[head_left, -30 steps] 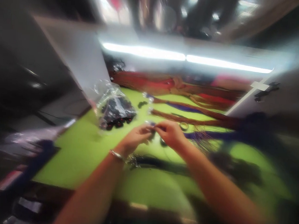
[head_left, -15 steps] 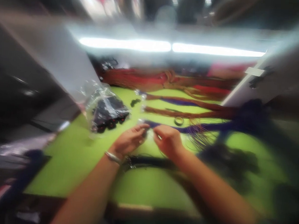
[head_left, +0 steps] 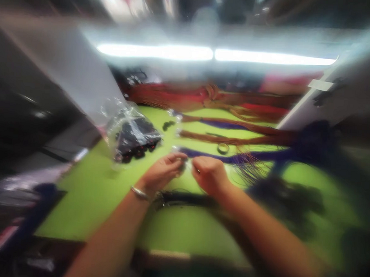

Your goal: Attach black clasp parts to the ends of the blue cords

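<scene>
The picture is blurred. My left hand (head_left: 162, 173) and my right hand (head_left: 210, 174) meet over a bright green table top (head_left: 87, 191), fingers pinched together on something small that I cannot make out. A silver bracelet (head_left: 139, 193) circles my left wrist. A black cord bundle (head_left: 185, 199) lies just under my wrists. A purple cord bundle (head_left: 233, 157) runs right from my fingertips. A small ring (head_left: 223, 148) lies beyond my right hand.
A clear plastic bag of dark pieces (head_left: 132, 137) sits at the left. Brown (head_left: 228, 138) and red cord bundles (head_left: 187, 95) lie across the back under a light strip (head_left: 213, 55). A dark fuzzy mass (head_left: 289, 200) lies at the right. A white panel (head_left: 74, 68) slants at the left.
The view has shifted a little between frames. My hands stay pinched together at the same place, with only small finger movement.
</scene>
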Demonstrator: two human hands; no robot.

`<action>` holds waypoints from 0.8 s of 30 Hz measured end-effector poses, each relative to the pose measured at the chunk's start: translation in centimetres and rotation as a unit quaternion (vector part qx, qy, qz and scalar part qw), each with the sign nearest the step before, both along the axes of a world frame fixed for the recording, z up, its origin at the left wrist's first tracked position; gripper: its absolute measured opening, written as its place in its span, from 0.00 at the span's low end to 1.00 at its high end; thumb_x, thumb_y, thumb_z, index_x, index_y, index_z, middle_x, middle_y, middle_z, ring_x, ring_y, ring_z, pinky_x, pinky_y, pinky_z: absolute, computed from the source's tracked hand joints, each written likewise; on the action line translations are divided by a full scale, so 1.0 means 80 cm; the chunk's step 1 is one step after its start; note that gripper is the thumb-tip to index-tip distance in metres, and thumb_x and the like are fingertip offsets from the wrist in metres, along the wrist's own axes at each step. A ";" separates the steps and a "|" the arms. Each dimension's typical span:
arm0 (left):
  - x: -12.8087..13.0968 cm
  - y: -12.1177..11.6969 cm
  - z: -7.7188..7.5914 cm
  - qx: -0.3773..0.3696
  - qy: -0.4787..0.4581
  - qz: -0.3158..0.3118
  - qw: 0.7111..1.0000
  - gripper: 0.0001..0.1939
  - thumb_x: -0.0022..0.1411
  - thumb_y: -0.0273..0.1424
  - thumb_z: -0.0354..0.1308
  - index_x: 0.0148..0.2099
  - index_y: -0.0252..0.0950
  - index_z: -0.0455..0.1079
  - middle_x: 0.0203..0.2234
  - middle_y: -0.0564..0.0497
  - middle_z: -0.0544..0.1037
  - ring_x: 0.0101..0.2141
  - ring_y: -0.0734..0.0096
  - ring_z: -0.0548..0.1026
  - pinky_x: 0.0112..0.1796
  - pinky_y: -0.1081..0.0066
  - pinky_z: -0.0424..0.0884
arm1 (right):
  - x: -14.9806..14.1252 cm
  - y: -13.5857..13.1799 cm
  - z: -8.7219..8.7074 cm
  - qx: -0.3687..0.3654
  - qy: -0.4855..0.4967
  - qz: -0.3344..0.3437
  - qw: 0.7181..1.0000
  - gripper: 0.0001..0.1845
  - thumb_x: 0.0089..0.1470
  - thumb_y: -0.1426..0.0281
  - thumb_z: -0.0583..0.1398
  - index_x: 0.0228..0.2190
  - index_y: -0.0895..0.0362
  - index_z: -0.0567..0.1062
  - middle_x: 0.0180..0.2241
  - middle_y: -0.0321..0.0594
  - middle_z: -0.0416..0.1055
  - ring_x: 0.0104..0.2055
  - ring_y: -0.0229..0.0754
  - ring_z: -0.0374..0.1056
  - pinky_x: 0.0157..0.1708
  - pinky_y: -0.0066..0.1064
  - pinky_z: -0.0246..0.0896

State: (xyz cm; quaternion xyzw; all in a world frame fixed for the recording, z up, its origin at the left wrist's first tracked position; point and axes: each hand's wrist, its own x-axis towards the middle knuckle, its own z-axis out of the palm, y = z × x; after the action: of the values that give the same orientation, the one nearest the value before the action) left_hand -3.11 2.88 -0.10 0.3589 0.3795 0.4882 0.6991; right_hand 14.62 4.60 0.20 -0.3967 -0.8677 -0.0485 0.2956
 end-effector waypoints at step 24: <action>0.014 0.000 -0.006 -0.065 -0.069 0.033 0.995 0.13 0.49 0.22 0.64 0.40 0.30 0.73 0.27 0.50 0.74 0.25 0.80 0.71 0.26 0.81 0.68 | 0.006 0.004 -0.008 -0.104 0.183 0.050 0.976 0.06 0.52 0.74 0.55 0.27 0.57 0.71 0.23 0.35 0.69 0.24 0.34 0.62 0.28 0.24 0.56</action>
State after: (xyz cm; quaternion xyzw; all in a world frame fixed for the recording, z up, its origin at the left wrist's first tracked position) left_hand -1.98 2.89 -0.60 0.2653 0.3727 0.5089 0.7292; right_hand 15.11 4.91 -0.47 -0.3840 -0.8176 0.1302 0.4087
